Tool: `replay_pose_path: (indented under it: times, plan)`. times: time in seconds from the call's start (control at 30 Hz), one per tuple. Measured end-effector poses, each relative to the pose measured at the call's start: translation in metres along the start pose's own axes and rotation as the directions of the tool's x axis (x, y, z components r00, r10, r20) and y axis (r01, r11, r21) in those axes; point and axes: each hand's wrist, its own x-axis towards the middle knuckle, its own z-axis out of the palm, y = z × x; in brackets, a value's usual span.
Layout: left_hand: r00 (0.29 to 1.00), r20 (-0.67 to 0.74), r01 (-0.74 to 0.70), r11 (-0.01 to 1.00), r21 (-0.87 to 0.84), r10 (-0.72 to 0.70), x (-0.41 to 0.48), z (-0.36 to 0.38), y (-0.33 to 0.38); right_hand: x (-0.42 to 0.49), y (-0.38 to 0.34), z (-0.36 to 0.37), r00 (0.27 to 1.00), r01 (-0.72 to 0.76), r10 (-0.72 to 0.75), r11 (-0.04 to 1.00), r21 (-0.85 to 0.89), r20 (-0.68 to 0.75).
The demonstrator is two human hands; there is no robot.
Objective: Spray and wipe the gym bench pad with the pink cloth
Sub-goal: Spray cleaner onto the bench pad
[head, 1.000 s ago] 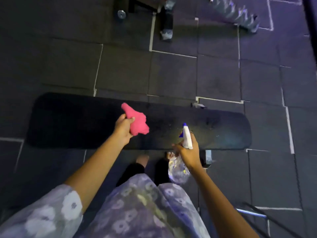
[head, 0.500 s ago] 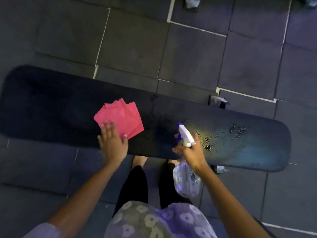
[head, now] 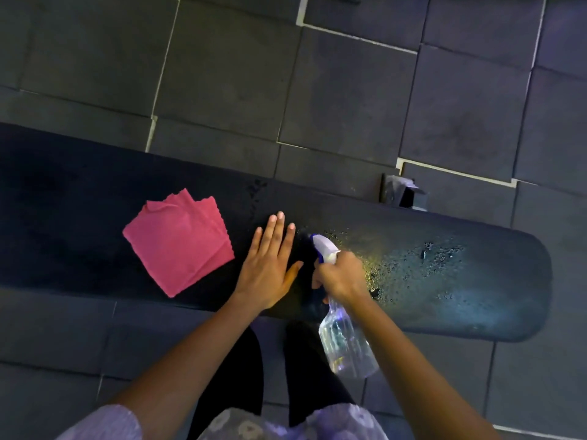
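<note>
The long black bench pad (head: 95, 217) runs across the view from left to right. A folded pink cloth (head: 179, 246) lies flat on its left-middle part, with nothing touching it. My left hand (head: 270, 265) hovers flat and open over the pad, just right of the cloth. My right hand (head: 343, 274) grips a clear spray bottle (head: 346, 347) by its white and blue trigger head, nozzle pointing up and left over the pad. Wet droplets (head: 422, 262) glisten on the pad's right half.
Dark rubber floor tiles (head: 349, 100) with pale seams surround the bench. A metal bench foot (head: 398, 190) sticks out behind the pad at the right. My legs stand against the pad's near edge, below the hands.
My left hand laid the pink cloth flat on the pad, let go of it and moved right toward the bottle. The view came closer to the bench.
</note>
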Motion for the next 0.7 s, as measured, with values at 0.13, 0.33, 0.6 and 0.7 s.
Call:
replay_pose_path:
  times: [0.13, 0.33, 0.6, 0.7]
  plan:
    - [0.997, 0.000, -0.071, 0.997, 0.029, 0.071, 0.009, 0.000, 0.029, 0.014, 0.011, -0.029, 0.990, -0.048, 0.058, 0.996, 0.072, -0.132]
    - [0.947, 0.102, -0.305, 0.952, -0.001, 0.304, 0.045, -0.004, 0.122, 0.016, 0.047, -0.104, 0.952, -0.108, 0.121, 0.992, 0.060, -0.282]
    - [0.839, 0.203, -0.517, 0.856, 0.008, 0.505, 0.070, 0.018, 0.224, 0.007, 0.127, -0.216, 0.795, -0.242, 0.250, 0.966, 0.089, -0.552]
    - [0.844, 0.200, -0.514, 0.857, 0.043, 0.497, 0.068, 0.024, 0.243, 0.007, 0.158, -0.238, 0.745, -0.278, 0.292, 0.953, 0.119, -0.599]
